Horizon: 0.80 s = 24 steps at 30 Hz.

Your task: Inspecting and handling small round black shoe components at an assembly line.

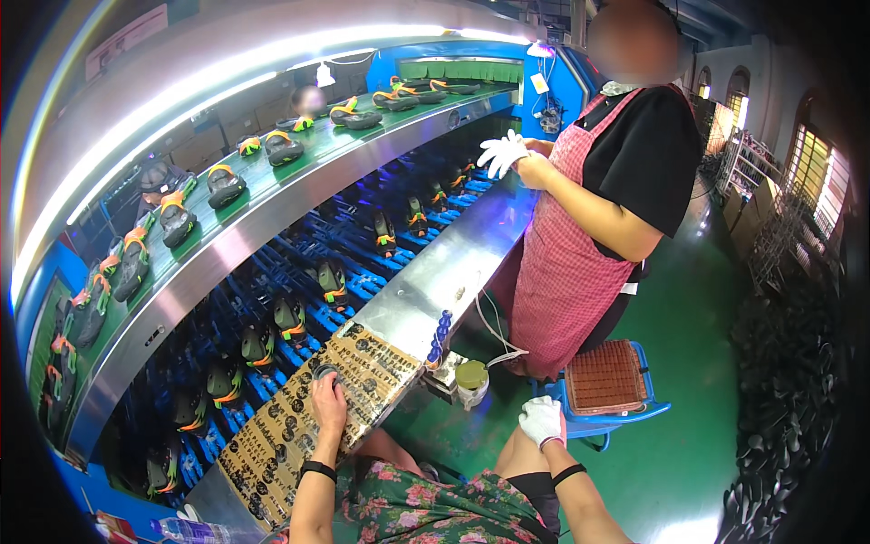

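Observation:
My bare left hand (328,406) reaches over a cardboard-covered strip (290,412) along the metal ledge. Its fingers close round a small dark round object (324,371), whose exact kind I cannot make out. The cardboard bears rows of printed black letters and dark smudges. In a white knit glove, my right hand (541,420) rests on my knee, well away from the ledge, and holds nothing visible. Beyond the ledge, dark shoes with orange straps (257,345) sit on a blue rack conveyor.
Above, a green belt (249,195) carries several dark shoes. A person in a pink checked apron (566,263) stands at right, white-gloved hand (503,154) raised. A blue hose (439,337), a lidded jar (472,381) and a blue stool (605,385) are nearby. Black soles (788,453) pile at right.

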Motion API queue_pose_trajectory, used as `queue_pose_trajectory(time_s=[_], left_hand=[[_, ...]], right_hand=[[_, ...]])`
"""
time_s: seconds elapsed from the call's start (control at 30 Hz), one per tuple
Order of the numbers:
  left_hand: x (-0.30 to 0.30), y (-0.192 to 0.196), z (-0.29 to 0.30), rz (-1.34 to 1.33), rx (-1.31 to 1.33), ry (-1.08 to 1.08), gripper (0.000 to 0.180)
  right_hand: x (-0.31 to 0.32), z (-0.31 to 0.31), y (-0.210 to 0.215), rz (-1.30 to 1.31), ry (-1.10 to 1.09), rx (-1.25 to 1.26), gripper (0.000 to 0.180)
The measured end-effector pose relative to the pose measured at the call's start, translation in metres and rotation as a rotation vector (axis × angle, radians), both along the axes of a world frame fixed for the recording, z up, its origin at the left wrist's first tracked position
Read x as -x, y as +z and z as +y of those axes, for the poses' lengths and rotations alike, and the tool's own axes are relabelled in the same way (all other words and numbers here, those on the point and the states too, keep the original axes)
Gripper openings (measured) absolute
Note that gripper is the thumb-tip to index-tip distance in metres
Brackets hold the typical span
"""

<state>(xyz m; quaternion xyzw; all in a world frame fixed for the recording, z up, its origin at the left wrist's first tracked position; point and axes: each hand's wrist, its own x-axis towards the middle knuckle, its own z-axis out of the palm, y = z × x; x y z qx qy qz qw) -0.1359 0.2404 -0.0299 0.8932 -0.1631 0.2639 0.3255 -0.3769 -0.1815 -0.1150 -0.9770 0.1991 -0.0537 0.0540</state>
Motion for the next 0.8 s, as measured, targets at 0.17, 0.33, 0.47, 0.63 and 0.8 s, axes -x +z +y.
queue_pose_trajectory(time_s=[0.17,0.33,0.47,0.63,0.8], left_hand=[[0.001,0.001,-0.002,-0.023,0.002,-0.015,0.023],[0.002,0.006,-0.001,-0.022,0.001,-0.017,0.023],[0.003,0.008,-0.005,0.036,0.032,0.012,0.02],[0.003,0.005,-0.004,0.015,0.053,-0.008,0.023],[-0.004,-0.001,0.001,0.007,0.054,-0.018,0.026]], right_hand=[[0.0,0.0,0.003,0.015,0.001,-0.011,0.023],[-0.012,0.009,0.006,-0.094,0.07,-0.049,0.023],[-0.017,0.016,0.008,0.041,0.066,0.012,0.024],[-0.007,0.007,0.005,0.005,0.054,0.027,0.023],[0.014,-0.01,-0.001,-0.064,0.007,-0.003,0.021]])
